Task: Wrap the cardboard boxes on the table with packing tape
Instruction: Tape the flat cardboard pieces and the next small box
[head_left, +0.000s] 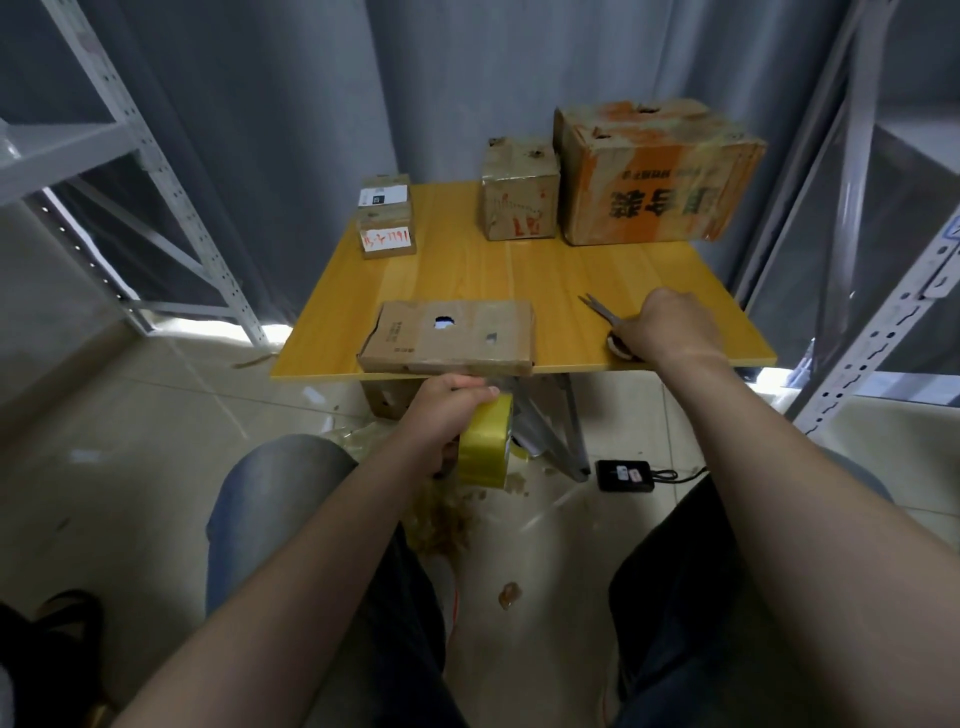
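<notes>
A flat cardboard box (457, 335) with a round hole in its top lies at the near edge of the yellow wooden table (493, 270). Just below that edge my left hand (441, 410) grips a roll of yellow packing tape (488, 447). On the table's near right my right hand (670, 325) holds a pair of scissors (602, 309), blades pointing away to the left. Farther back stand a small labelled box (387, 218), a medium box (519, 189) and a large orange-printed box (654, 174).
Grey metal shelving stands at the left (130, 171) and at the right (893, 291). A grey curtain hangs behind the table. On the tiled floor under the table lie a black power adapter (623, 475), tape scraps and the table's metal legs. My knees are in the foreground.
</notes>
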